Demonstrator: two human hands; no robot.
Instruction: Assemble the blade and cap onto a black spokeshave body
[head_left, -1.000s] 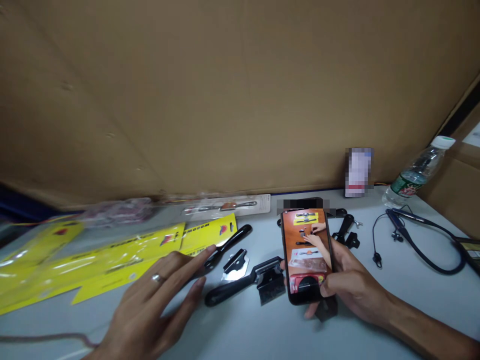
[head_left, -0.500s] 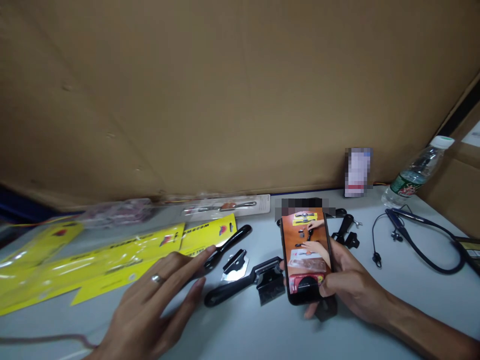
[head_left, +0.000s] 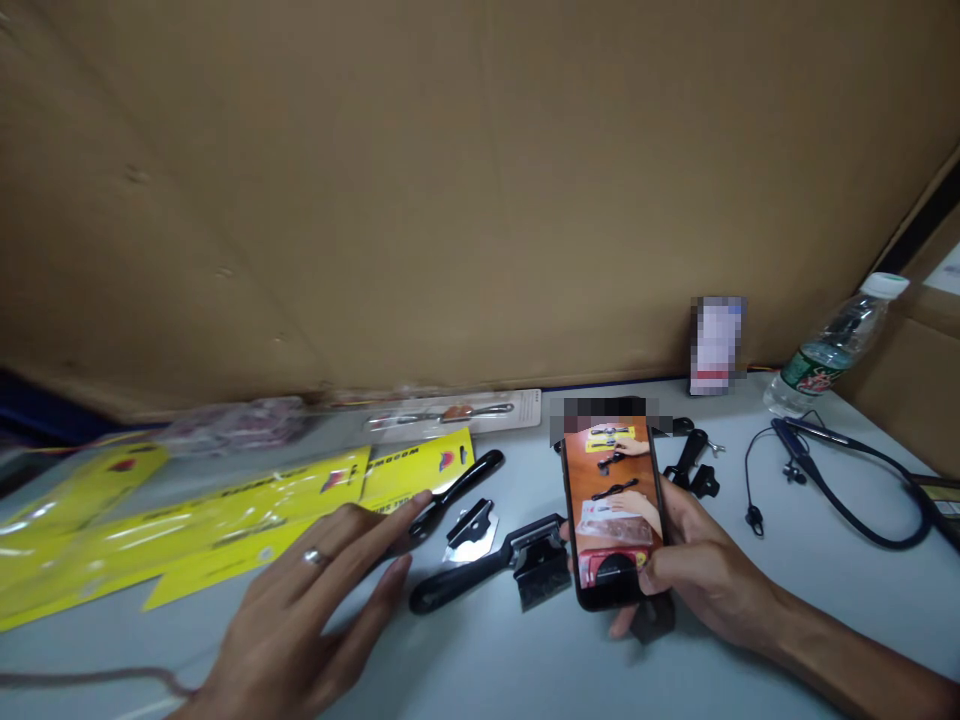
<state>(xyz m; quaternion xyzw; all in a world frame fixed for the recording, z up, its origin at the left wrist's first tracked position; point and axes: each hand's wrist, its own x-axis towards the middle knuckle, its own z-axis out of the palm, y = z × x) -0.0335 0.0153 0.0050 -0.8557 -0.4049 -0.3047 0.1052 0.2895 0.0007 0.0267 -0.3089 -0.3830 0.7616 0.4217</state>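
My right hand (head_left: 701,570) holds a black smartphone (head_left: 613,510) upright over the grey table (head_left: 787,590); its screen plays a video of hands and tools on an orange surface. My left hand (head_left: 307,610) lies flat on the table with fingers spread and a ring on one finger. Its fingertips touch a black handle (head_left: 457,490). Just right of it lie a metal blade piece (head_left: 471,530) and a black scraper (head_left: 491,570) with a wide head.
Yellow packaging cards (head_left: 225,520) lie at the left, a white blister card (head_left: 454,410) behind them. Small black parts (head_left: 694,462), a black neckband earphone (head_left: 825,470) and a plastic bottle (head_left: 832,345) are at the right. A cardboard wall (head_left: 450,180) closes the back.
Only the video on the phone screen has changed. Both hands stay where they were.
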